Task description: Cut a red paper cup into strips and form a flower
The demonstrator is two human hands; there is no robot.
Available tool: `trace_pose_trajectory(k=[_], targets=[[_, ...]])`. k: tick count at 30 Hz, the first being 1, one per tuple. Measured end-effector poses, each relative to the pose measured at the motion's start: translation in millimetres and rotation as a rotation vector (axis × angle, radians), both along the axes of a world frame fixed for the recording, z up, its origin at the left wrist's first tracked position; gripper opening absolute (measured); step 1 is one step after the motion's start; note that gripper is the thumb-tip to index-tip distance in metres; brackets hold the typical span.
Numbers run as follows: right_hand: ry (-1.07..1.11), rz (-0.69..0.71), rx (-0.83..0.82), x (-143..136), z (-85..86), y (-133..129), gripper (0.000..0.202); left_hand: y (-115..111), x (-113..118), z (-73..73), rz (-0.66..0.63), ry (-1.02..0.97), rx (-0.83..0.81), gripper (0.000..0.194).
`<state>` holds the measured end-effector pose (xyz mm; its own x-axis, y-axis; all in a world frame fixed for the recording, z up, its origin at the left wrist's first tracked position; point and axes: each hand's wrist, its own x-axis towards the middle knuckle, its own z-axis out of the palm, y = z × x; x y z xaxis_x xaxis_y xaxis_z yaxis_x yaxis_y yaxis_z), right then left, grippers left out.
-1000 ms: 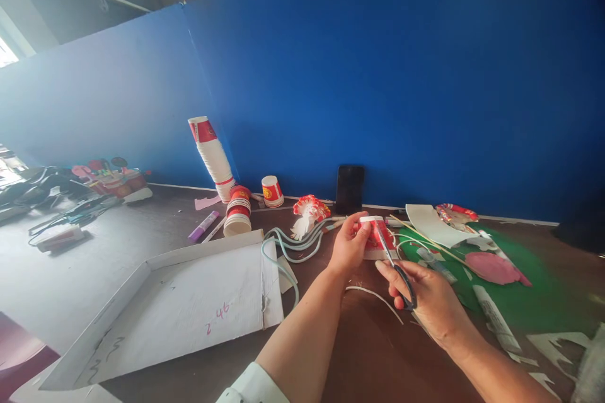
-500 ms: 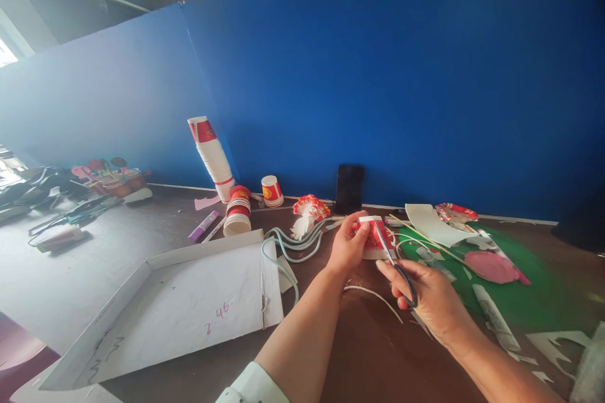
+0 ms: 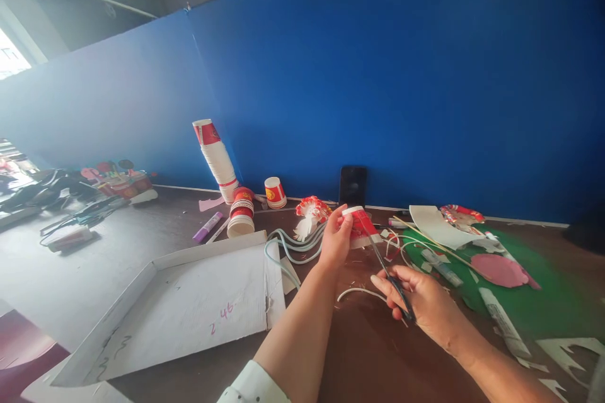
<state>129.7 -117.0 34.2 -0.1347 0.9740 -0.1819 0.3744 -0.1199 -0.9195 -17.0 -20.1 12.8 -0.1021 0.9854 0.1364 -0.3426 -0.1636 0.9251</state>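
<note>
The work in hand looks like cutting: a red cup (image 3: 363, 227) is held up over the desk (image 3: 363, 359), with scissors (image 3: 380, 261) brought to it. The left hand (image 3: 335, 234) pinches the cup at its left side, fingers closed on the wall and the thumb on the near face, the white rim tilted up. The right hand (image 3: 418, 297) has its fingers curled about the dark handles of the scissors, whose blades point up and leftward to the cup's lower right edge. Whether the blades stand apart, or have the wall between them, cannot be told; nor can it be seen how far any cut runs.

Beyond the cup a phone (image 3: 353, 185) leans on the blue partition (image 3: 401, 75). A fringed red and white paper flower (image 3: 312, 209) lies to the left of the hands, next to pale cables (image 3: 290, 250); a white strip (image 3: 362, 290) curves on the desk below them.

The next move seems to call for a steady left pinch, the paper held taut, its fingertips clear of the blades' line, and a short, controlled squeeze of the handles so the thin wall does not buckle or tear.
</note>
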Motion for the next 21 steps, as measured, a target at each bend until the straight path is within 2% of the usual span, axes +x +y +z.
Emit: trace_pose_trajectory(k=[13, 21], targets=[[-0.172, 0.071, 0.135, -5.1, 5.7, -4.3, 0.027, 5.8, -6.1, 5.2, 0.077, -0.149, -0.038, 0.050], [-0.157, 0.125, 0.102, -3.8, 2.2, -3.1, 0.019, 8.8, -9.0, 2.0, 0.110, -0.135, -0.058, 0.049]])
